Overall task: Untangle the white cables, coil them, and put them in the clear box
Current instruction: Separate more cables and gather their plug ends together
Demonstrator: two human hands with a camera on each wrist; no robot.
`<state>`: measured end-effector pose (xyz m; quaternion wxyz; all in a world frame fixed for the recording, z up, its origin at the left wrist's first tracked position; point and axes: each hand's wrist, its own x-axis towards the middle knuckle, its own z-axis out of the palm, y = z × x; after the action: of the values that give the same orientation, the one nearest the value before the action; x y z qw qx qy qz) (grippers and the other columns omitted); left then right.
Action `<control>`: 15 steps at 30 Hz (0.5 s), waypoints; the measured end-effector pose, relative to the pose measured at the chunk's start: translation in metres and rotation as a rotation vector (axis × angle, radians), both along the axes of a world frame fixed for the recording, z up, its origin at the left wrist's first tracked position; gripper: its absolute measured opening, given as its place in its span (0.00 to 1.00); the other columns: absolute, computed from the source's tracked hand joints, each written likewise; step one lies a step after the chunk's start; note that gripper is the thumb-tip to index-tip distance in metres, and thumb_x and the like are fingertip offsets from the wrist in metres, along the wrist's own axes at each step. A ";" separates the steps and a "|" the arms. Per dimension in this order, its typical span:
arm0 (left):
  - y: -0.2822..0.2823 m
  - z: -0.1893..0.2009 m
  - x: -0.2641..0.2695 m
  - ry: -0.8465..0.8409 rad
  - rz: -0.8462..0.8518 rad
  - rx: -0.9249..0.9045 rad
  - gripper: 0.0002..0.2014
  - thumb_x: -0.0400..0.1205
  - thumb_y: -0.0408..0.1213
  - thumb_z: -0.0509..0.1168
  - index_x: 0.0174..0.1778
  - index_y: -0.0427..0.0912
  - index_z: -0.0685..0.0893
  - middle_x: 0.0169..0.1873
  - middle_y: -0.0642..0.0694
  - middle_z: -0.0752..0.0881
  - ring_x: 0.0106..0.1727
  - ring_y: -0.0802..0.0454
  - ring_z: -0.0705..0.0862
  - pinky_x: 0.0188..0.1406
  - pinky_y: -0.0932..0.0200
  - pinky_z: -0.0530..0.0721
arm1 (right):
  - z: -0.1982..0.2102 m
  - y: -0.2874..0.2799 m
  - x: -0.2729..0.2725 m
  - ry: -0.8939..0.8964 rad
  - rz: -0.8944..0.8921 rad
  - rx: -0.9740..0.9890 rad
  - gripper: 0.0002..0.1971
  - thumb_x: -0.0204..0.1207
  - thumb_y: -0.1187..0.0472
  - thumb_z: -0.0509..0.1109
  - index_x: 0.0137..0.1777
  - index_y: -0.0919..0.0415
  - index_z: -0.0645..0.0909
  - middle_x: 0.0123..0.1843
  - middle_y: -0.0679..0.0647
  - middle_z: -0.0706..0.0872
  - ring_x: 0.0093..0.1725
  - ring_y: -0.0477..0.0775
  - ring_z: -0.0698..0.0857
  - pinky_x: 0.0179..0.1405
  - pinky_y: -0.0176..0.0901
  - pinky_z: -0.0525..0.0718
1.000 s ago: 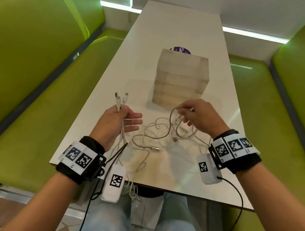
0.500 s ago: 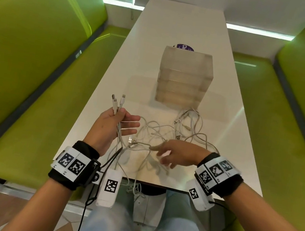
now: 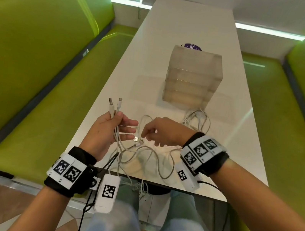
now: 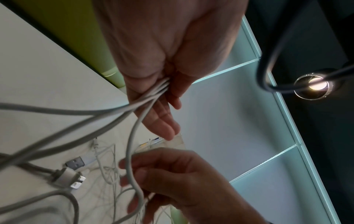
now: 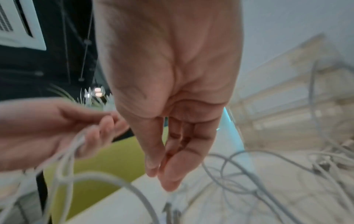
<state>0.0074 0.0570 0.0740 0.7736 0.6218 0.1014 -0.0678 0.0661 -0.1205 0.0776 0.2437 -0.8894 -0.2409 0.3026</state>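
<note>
Clearly we grip several white cables [image 3: 120, 146] in our left hand [image 3: 104, 133], plug ends poking out above its fingers [image 3: 128, 129], strands trailing below onto the surface [image 3: 183, 19]. Our right hand [image 3: 162, 132] hovers loosely curled, holding nothing, fingertips just above a USB plug [image 3: 136, 139]. Beyond it lies another bundle, then the clear box [image 3: 193, 77]. These cords look light, limp and snag-prone; we judge the stiff plug the best hold.
</note>
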 end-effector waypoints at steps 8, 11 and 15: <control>0.000 0.000 0.000 0.009 0.011 -0.023 0.15 0.89 0.37 0.52 0.41 0.36 0.77 0.42 0.37 0.90 0.35 0.49 0.88 0.34 0.56 0.89 | -0.047 0.040 0.004 -0.215 0.197 -0.193 0.08 0.73 0.65 0.70 0.50 0.59 0.87 0.54 0.58 0.84 0.53 0.60 0.84 0.49 0.46 0.79; -0.001 -0.001 0.001 0.008 0.005 -0.027 0.14 0.89 0.37 0.52 0.42 0.36 0.77 0.42 0.38 0.90 0.35 0.50 0.88 0.35 0.57 0.89 | -0.053 0.036 0.008 -0.258 0.217 -0.222 0.06 0.74 0.63 0.68 0.48 0.60 0.84 0.56 0.58 0.81 0.47 0.61 0.84 0.47 0.53 0.83; -0.004 -0.005 0.003 0.017 0.009 -0.012 0.15 0.89 0.37 0.52 0.41 0.36 0.78 0.43 0.38 0.90 0.39 0.47 0.87 0.36 0.56 0.89 | -0.031 0.015 0.009 -0.289 0.172 -0.099 0.08 0.79 0.62 0.65 0.55 0.62 0.79 0.53 0.58 0.82 0.48 0.58 0.81 0.47 0.46 0.77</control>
<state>0.0108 0.0535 0.0693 0.7769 0.6159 0.1102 -0.0703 0.0747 -0.1056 0.0469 0.1354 -0.9107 -0.3334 0.2027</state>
